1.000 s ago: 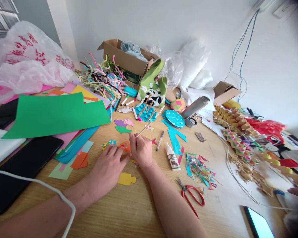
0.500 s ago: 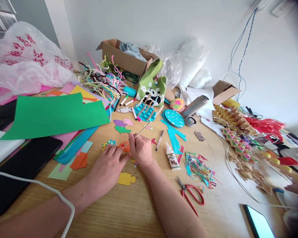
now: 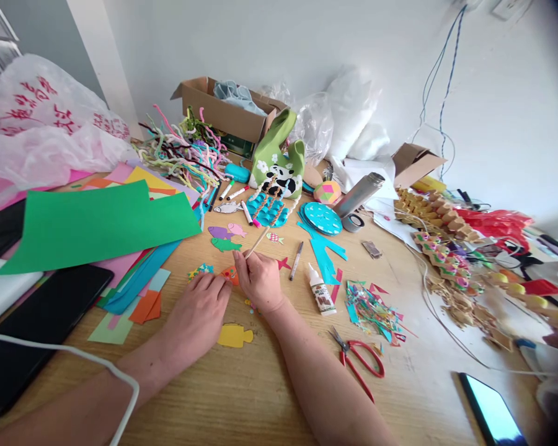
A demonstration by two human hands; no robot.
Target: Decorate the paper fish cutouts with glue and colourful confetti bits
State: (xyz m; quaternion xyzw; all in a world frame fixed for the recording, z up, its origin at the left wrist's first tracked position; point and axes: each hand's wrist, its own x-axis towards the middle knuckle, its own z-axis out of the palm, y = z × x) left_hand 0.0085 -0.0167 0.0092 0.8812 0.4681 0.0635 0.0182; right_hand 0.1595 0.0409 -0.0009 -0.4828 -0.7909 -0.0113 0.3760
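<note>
The orange fish cut-out (image 3: 232, 274), already carrying some spots, lies on the surface (image 3: 260, 396), well in from the far edge, its decoration seemingly partway along. The left hand (image 3: 198, 313) is at its side, fingers together, though whether they pinch it cannot be told; the right hand (image 3: 260, 282) clamps a thin stick (image 3: 256, 241). Beyond, the patterned fish (image 3: 274, 237) looks finished, while the green fish (image 3: 225, 244) and, nearer, the yellow cut-out (image 3: 235, 335) look plain.

Bare hands (image 3: 260, 284); bare forearms (image 3: 314, 368)

Orange fish cutout (image 3: 230, 275), dotted.
</note>
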